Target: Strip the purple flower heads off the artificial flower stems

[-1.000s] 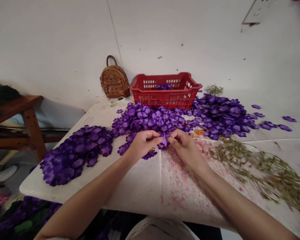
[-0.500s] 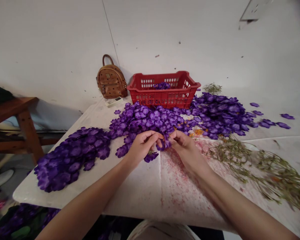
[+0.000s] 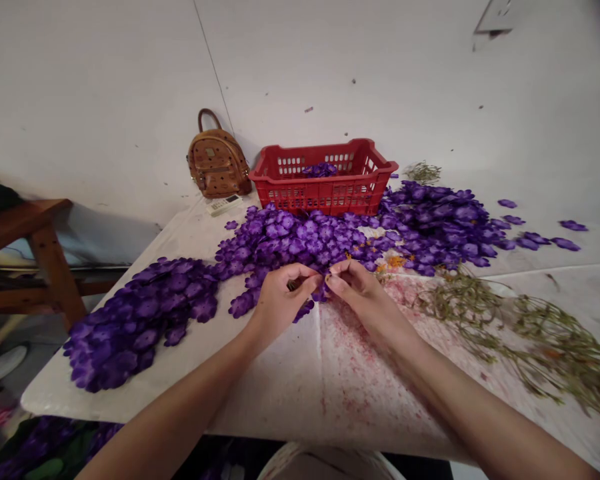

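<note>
My left hand (image 3: 284, 293) is closed in a pinch around a thin green stem (image 3: 293, 285), mostly hidden by the fingers. Below its fingertips, a purple artificial flower (image 3: 305, 311) shows in part. My right hand (image 3: 359, 288) meets it almost tip to tip, thumb and forefinger pinched together on something too small to name. Between and behind the fingertips, more purple petals (image 3: 322, 292) are visible. Just beyond both hands lies a wide heap of loose purple fabric flowers (image 3: 290, 233).
A red plastic basket (image 3: 320, 193) holding some purple flowers stands behind the heap. Stacked purple flowers (image 3: 140, 320) lie left, another pile (image 3: 440, 223) right. Bundled green stems (image 3: 555, 340) spread over the right side. A brown backpack (image 3: 219, 163) and a remote control (image 3: 225, 205) sit at the back left.
My fingertips have drawn closer together. The purple flower that showed between them is now mostly covered by the fingers. The view has shifted slightly.
</note>
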A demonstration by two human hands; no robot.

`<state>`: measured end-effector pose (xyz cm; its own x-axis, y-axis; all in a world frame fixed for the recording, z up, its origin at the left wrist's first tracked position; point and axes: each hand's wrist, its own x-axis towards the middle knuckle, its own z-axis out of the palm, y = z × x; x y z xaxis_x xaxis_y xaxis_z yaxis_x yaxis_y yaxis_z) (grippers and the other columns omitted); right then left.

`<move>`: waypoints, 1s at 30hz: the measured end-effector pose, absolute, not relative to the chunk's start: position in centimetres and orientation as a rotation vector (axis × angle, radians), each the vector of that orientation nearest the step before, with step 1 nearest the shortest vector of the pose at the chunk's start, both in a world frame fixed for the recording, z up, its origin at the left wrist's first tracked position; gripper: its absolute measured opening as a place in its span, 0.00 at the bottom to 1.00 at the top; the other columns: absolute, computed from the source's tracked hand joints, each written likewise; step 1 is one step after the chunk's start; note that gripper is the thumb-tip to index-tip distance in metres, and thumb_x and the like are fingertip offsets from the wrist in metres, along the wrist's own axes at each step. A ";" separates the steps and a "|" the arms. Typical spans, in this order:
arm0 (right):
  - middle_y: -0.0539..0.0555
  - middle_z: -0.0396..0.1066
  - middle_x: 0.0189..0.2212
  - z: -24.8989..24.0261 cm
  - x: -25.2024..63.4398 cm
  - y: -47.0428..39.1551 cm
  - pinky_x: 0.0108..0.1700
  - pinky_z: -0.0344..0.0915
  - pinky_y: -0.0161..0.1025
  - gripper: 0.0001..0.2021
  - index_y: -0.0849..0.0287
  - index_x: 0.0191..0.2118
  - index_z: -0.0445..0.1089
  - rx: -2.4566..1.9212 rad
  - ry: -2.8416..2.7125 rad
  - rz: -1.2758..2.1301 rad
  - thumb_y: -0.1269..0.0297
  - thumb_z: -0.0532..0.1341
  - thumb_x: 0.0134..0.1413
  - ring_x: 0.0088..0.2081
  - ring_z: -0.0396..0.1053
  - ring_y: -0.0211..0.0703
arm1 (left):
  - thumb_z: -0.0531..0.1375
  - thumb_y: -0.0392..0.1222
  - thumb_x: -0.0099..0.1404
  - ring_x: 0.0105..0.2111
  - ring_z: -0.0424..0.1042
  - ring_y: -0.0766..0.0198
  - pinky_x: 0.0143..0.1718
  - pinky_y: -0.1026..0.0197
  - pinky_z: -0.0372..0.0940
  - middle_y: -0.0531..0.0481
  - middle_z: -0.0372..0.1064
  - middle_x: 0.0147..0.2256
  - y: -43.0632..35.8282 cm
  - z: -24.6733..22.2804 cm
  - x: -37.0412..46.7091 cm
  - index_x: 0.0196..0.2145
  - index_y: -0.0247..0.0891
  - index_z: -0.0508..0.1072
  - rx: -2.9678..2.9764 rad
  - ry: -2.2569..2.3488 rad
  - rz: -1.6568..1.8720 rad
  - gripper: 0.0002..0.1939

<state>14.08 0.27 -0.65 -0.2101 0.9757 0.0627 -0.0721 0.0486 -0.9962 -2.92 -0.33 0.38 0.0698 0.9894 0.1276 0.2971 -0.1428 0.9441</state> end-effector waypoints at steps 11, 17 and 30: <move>0.47 0.65 0.26 -0.3 14.5 0.3 0.33 0.58 0.40 0.08 0.54 0.32 0.63 -1.054 -1.662 1.070 0.60 0.62 0.59 0.29 0.62 0.41 | 0.65 0.53 0.61 0.23 0.62 0.69 0.26 0.65 0.57 0.52 0.70 0.24 -0.2 0.4 -2.6 0.25 0.36 0.75 1.344 1.187 1.023 0.17; 0.48 0.65 0.25 -0.2 14.6 0.1 0.32 0.55 0.40 0.07 0.54 0.31 0.63 -1.171 -1.714 0.919 0.62 0.60 0.60 0.27 0.61 0.41 | 0.64 0.52 0.63 0.24 0.61 0.69 0.27 0.64 0.56 0.52 0.69 0.25 -0.3 0.0 -2.5 0.26 0.36 0.76 1.308 1.192 1.024 0.17; 0.46 0.58 0.26 -0.4 14.6 0.1 0.35 0.54 0.40 0.14 0.54 0.28 0.63 -1.017 -1.273 1.473 0.54 0.66 0.52 0.30 0.56 0.40 | 0.59 0.36 0.61 0.38 0.76 0.63 0.43 0.63 0.69 0.46 0.79 0.41 -0.1 -0.5 -2.5 0.41 0.36 0.79 1.105 1.104 1.197 0.12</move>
<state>14.64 0.12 -0.43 -0.2455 0.9691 -0.0226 -0.1185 -0.0531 -0.9915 -2.53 -0.14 -0.54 0.0506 0.9977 -0.0440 -0.1240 0.0500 0.9910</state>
